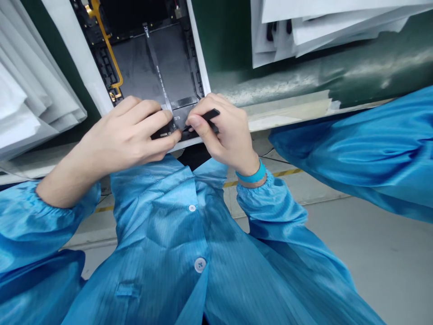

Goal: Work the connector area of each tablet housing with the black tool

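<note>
An opened tablet (145, 58) lies on the bench with its back off, showing a large black battery, a thin black ribbon cable (156, 58) and an orange flex cable (108, 45) along the left side. My left hand (128, 133) rests curled on the tablet's near edge, fingers pressed down on a dark part by the ribbon's lower end. My right hand (223, 131) is closed around a slim black tool (206, 117), its tip pointing left toward the ribbon end near my left fingertips. A blue wristband sits on my right wrist.
Stacks of white sheets lie at the left (30, 90) and at the top right (321, 27) on the green bench mat (304, 76). A neighbour's blue sleeve (365, 149) reaches in from the right. Grey floor with a yellow line shows below.
</note>
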`<state>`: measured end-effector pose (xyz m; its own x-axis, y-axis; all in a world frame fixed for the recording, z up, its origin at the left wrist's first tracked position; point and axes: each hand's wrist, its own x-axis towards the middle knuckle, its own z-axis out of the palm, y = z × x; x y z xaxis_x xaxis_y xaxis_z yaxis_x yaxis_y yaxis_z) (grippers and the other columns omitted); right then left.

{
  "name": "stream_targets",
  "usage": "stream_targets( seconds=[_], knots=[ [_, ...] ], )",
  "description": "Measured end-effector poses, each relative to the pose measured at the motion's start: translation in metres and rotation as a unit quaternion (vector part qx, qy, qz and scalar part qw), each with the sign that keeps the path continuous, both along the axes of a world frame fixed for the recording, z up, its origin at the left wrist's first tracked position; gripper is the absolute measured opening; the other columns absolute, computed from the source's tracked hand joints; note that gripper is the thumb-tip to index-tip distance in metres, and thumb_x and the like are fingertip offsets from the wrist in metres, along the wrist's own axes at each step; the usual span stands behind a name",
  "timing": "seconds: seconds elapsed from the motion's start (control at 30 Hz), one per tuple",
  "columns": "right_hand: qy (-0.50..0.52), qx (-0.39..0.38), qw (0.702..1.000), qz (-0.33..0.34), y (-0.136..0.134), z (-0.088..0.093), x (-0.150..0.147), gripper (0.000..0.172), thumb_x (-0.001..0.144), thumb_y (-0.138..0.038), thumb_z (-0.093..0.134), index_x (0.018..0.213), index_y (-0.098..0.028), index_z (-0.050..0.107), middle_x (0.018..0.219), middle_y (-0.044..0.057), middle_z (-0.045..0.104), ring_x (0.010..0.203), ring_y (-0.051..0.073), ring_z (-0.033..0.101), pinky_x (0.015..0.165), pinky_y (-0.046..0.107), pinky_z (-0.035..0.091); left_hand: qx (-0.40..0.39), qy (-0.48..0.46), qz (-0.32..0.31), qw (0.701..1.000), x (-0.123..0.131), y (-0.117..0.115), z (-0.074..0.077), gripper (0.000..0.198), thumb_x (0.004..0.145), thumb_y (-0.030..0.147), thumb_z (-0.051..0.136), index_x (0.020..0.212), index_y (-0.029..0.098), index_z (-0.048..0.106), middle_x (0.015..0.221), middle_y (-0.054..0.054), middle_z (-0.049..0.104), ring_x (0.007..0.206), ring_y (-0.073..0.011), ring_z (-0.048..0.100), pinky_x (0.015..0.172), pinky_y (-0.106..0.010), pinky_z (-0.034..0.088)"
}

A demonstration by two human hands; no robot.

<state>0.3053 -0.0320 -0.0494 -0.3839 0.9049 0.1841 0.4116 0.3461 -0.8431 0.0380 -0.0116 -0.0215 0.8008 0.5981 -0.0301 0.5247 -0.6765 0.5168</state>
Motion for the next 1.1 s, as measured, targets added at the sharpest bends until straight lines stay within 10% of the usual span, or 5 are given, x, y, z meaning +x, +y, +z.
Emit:
stream_targets(
  seconds=[0.77, 1.1],
  knots=[
    [-0.072, 0.128, 0.988, 0.053, 0.011, -0.014, 0.002, 0.055, 0.124, -0.061, 0.029, 0.105, -0.026, 0.067, 0.094, 0.003, 0.071, 0.098, 0.025, 0.072, 0.102, 0.049, 0.054, 0.154, -0.011, -0.044, 0.987, -0.004, 0.003, -0.010, 0.028, 0.117, 0.041, 0.060, 0.132, 0.026, 0.078, 0.137, -0.014, 0.069, 0.126, -0.0335, 0.063, 0.106, -0.057, 0.058],
    [-0.066, 0.173, 0.982, -0.026, 0.016, -0.012, 0.004, 0.048, 0.125, -0.054, 0.031, 0.099, -0.026, 0.059, 0.088, 0.003, 0.073, 0.086, 0.023, 0.067, 0.096, 0.048, 0.047, 0.177, -0.037, -0.034, 0.983, -0.005, 0.000, -0.016, 0.032, 0.113, 0.033, 0.064, 0.143, 0.032, 0.074, 0.135, -0.011, 0.071, 0.125, -0.0331, 0.068, 0.106, -0.057, 0.064]
  ],
)
